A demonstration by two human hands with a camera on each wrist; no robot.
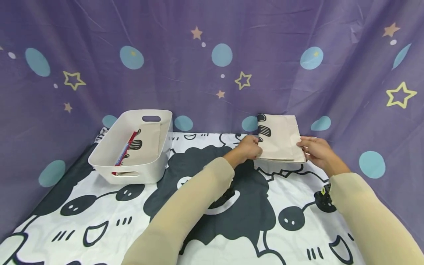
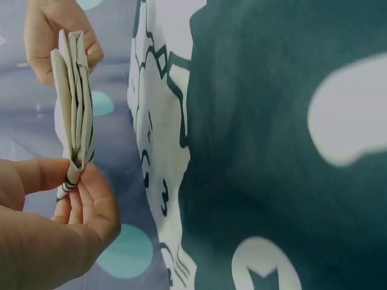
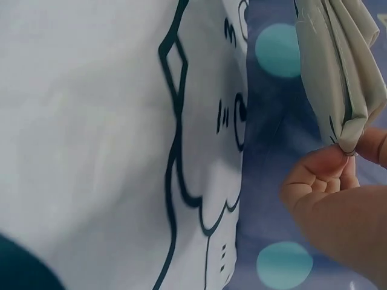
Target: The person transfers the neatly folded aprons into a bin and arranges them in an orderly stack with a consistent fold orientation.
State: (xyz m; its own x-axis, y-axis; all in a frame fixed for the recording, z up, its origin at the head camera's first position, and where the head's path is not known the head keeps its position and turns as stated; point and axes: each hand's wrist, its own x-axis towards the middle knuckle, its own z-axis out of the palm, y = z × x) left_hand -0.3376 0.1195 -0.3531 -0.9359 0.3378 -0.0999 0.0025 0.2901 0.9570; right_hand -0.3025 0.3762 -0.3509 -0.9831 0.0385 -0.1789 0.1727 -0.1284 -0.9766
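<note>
A folded cream cloth (image 1: 279, 138) with dark printed shapes along its left side is held up between both hands, in front of the purple curtain. The left hand (image 1: 247, 148) pinches its lower left edge between thumb and fingers. At the opposite edge, the right hand (image 1: 316, 150) pinches it between thumb and fingers. Several stacked layers of the folded cloth (image 2: 75, 103) show edge-on in the left wrist view. In the right wrist view, the right hand (image 3: 338, 193) grips a corner of the folded cloth (image 3: 329, 66).
To the left stands a white plastic basket (image 1: 159, 173) with handle holes. Inside it lie another folded cream cloth (image 1: 150, 141) with dark prints and a red-and-blue strip (image 1: 126, 149). A black-and-white cartoon sheet (image 1: 109, 213) covers the table. Behind hangs a purple curtain (image 1: 185, 99).
</note>
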